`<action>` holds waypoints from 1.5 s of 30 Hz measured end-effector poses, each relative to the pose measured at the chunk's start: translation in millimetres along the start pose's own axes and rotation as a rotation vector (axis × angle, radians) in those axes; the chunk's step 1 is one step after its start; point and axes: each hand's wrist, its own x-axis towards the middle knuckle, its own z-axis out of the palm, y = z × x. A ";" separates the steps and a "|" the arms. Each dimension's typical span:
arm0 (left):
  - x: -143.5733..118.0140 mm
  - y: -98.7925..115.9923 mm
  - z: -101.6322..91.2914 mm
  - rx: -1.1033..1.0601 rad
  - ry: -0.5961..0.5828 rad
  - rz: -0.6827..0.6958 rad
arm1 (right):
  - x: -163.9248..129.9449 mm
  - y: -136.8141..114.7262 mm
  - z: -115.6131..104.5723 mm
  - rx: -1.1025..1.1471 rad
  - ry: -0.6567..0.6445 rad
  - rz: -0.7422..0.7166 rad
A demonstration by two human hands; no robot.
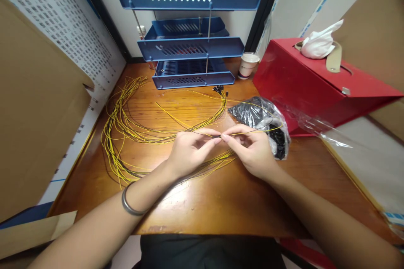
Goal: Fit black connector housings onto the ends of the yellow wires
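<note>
Both hands meet fingertip to fingertip above the middle of the table. My left hand [192, 147] pinches a small black connector [216, 136], its thumb and forefinger closed on it. Close against it, my right hand [251, 147] pinches a thin yellow wire [268, 130] that loops out to the right; the exact join is hidden by the fingertips. Behind and left of the hands lies a bundle of yellow and black wires [118, 121], coiled loosely. Several black connectors [219, 89] cap wire ends at the back. More wires run beneath both hands.
A clear plastic bag of black parts [252, 111] lies beside my right hand. Blue tiered trays [192, 50] stand at the back, with a paper cup [248, 66] at their right. A red tissue box [315, 79] occupies the right side. Cardboard [38, 105] borders the left.
</note>
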 end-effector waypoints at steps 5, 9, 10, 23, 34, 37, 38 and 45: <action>0.8 -0.2 -0.4 0.042 0.046 0.026 | 1.7 1.0 -0.7 0.034 0.051 0.011; 0.1 -0.4 -0.7 0.034 0.005 0.035 | 1.1 0.8 1.7 0.044 0.009 0.041; 0.0 -0.1 -1.0 0.029 -0.006 0.029 | 0.8 0.5 1.9 0.048 -0.004 0.046; -0.3 1.0 -1.5 0.013 -0.037 -0.029 | 0.1 0.7 3.5 0.100 0.026 0.067; -0.7 -0.9 -1.3 0.017 -0.019 -0.034 | 3.2 -3.5 -0.1 0.097 0.067 0.036; -0.8 -0.2 -1.7 0.031 -0.036 -0.045 | 1.4 -2.2 1.9 0.120 0.018 0.071; -0.7 0.1 -1.9 0.036 -0.037 -0.049 | 1.0 -1.9 2.0 0.125 0.012 0.073; 0.0 -1.2 -1.8 0.050 0.004 -0.051 | 1.5 -0.7 -0.1 0.109 0.055 0.044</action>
